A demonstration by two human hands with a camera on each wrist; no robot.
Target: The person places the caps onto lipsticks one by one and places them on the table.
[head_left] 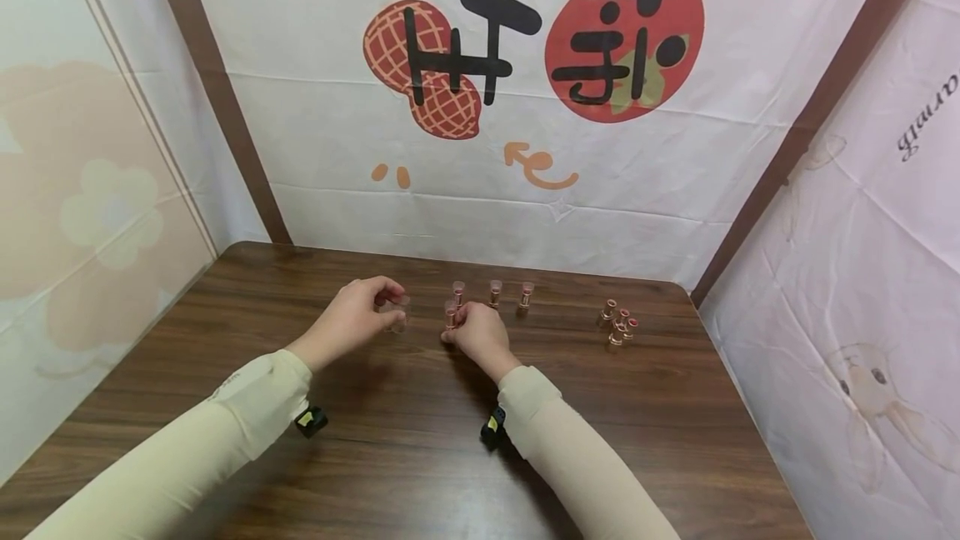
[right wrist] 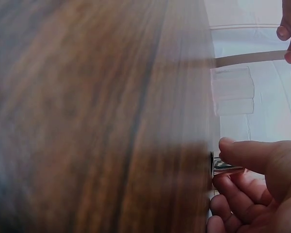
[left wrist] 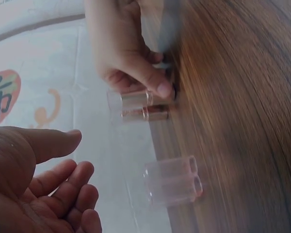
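My right hand [head_left: 482, 333] pinches the base of a rose-gold lipstick tube [head_left: 451, 311] between thumb and fingers. The tube stands upright on the table with a clear cap over its top. In the right wrist view its shiny metal base [right wrist: 227, 166] shows between thumb and fingertips. To the left, my left hand [head_left: 363, 312] is beside two clear plastic caps [left wrist: 172, 182] that stand side by side on the table. The left wrist view shows this hand's fingers loosely bent, holding nothing and apart from the caps. Right behind the pinched tube stands another capped lipstick [head_left: 458, 293].
Two more capped lipsticks stand in the back row, one in the middle [head_left: 495, 293] and one farther right [head_left: 527, 296]. Several uncovered lipstick tubes [head_left: 617, 332] cluster at the right of the brown wooden table [head_left: 405, 457]. A printed cloth wall [head_left: 480, 215] rises behind the table.
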